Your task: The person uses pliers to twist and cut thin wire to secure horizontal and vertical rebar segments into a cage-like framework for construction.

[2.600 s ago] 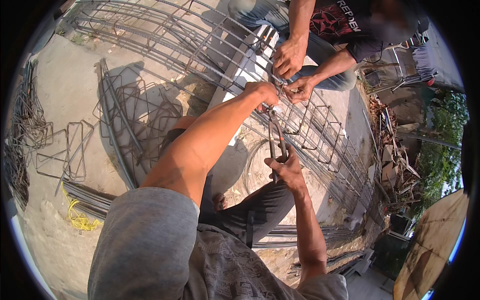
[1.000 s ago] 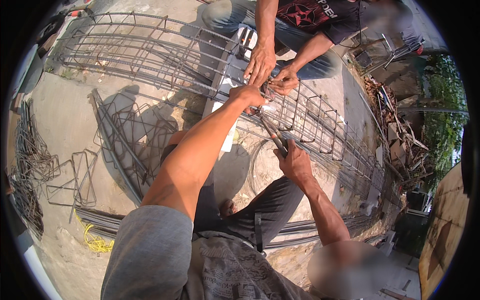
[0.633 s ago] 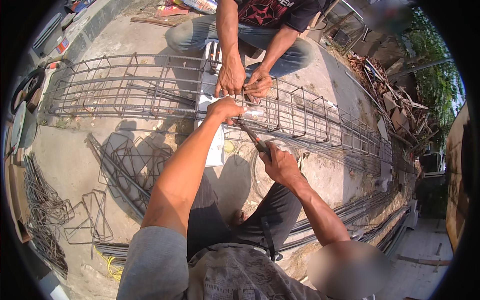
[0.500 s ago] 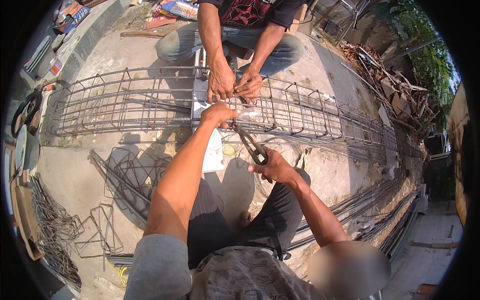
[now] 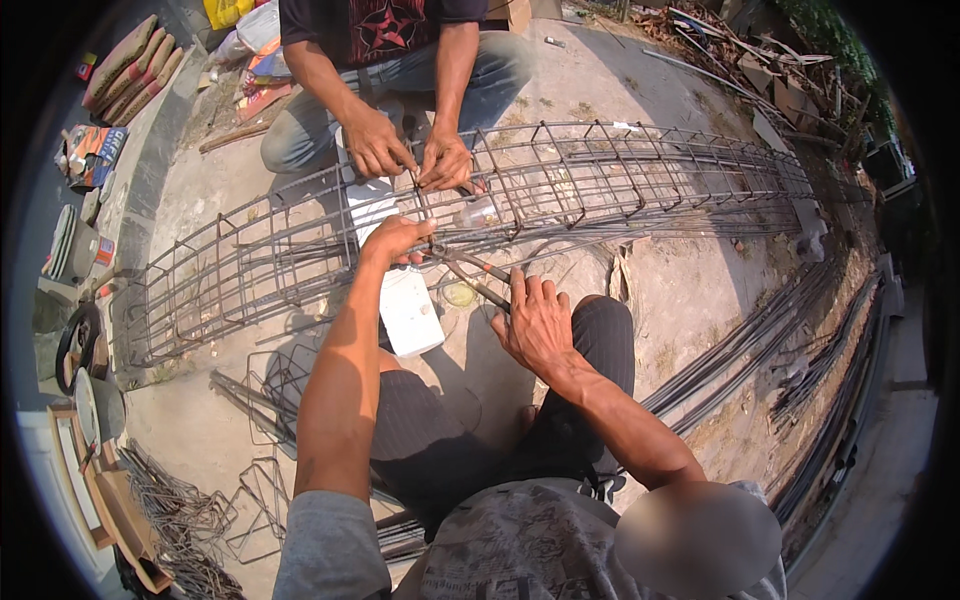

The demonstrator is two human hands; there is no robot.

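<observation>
A long rebar cage [image 5: 585, 205] of bars and square stirrups stretches across in front of me. My left hand [image 5: 396, 242] is closed round steel at the near side of the cage, its fingertips partly hidden. My right hand [image 5: 538, 325] grips the handles of a pair of pincers [image 5: 475, 281], back of the hand upward. The pincers' jaws meet the near lower bar beside my left fingers; what they bite on is too small to make out. Across the cage, a co-worker's two hands [image 5: 445, 160] pinch at a stirrup on the far side.
A white block [image 5: 410, 318] lies beneath the cage, with a clear plastic container [image 5: 478, 213] nearby. Loose stirrups [image 5: 185, 505] pile up at lower left. Long bars [image 5: 745, 325] lie on the right. Stacked sacks [image 5: 135, 75] stand at far left; scrap wood [image 5: 790, 80] is at far right.
My right hand has rolled over from thumb-up to back-up, and the pincers' handles have swung toward the right. My left hand stays at the cage. The whole view has turned.
</observation>
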